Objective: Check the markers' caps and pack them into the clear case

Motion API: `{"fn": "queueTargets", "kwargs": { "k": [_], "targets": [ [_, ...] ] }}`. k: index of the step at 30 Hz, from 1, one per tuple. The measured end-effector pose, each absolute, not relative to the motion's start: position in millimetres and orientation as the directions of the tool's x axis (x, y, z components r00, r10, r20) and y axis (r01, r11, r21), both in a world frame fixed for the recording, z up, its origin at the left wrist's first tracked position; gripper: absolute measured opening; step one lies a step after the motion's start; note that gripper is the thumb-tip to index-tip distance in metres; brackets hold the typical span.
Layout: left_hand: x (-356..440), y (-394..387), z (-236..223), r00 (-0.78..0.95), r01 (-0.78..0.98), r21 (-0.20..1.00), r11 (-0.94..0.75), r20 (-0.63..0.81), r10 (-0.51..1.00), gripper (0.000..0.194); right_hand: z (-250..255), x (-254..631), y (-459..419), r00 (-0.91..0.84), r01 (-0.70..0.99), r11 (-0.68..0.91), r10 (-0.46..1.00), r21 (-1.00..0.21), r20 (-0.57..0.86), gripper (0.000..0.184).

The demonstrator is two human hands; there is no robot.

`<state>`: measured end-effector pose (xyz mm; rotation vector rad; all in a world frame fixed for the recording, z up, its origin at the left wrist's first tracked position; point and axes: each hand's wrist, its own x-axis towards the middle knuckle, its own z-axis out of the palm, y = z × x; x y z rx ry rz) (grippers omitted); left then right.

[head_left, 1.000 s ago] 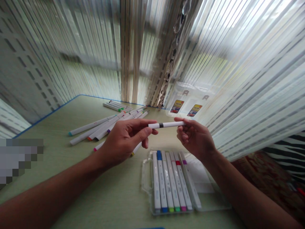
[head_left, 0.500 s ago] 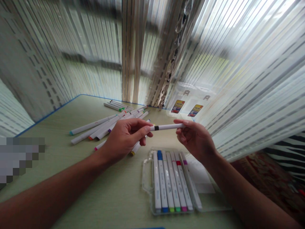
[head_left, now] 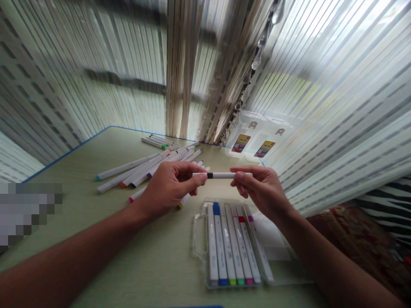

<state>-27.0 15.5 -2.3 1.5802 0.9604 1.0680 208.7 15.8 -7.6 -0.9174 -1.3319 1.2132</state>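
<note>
Between my two hands a white marker (head_left: pixel 221 176) with a black band lies level above the table. My left hand (head_left: pixel 175 184) pinches its left end, thumb in front. At the other end my right hand (head_left: pixel 261 182) is closed on it with thumb and fingers. Below them rests an open clear plastic case (head_left: pixel 201 252), holding a row of several white markers (head_left: pixel 229 244) with coloured ends. A loose pile of white markers (head_left: pixel 150 167) spreads behind and to the left of my left hand.
Two clear cases (head_left: pixel 252 137) with yellow and blue labels stand at the table's back edge. String curtains (head_left: pixel 128 64) hang behind the pale green table (head_left: pixel 135 265). Patterned fabric (head_left: pixel 349 231) is at the right, and a blurred-out patch (head_left: pixel 25 214) at the left.
The marker has levelled out and dropped slightly. My left hand has slid toward its black band, and my right thumb has come down over the right end.
</note>
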Motion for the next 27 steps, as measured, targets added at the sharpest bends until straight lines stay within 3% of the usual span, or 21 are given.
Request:
{"fn": "queueTargets", "kwargs": {
  "k": [6, 12, 18, 27],
  "targets": [
    [-25, 12, -1, 0.324, 0.15, 0.959, -0.242, 0.183, 0.928, 0.019, -5, 204, 8, -0.134, 0.236, 0.277, 0.959, -0.931, 0.251, 0.023],
    [-21, 6, -4, 0.356, 0.195, 0.939, -0.284, 0.202, 0.912, 0.021, -3, 199, 2, -0.174, 0.398, 0.372, 0.928, -0.839, 0.33, 0.019],
    [-20, 3, -7, 0.384, 0.235, 0.915, -0.328, 0.223, 0.896, 0.024, -3, 199, 1, -0.214, 0.445, 0.417, 0.909, -0.793, 0.359, 0.015],
    [-19, 4, -6, 0.385, 0.263, 0.898, -0.354, 0.238, 0.892, 0.024, -3, 198, 1, -0.213, 0.388, 0.4, 0.915, -0.83, 0.341, 0.014]
  ]
}}
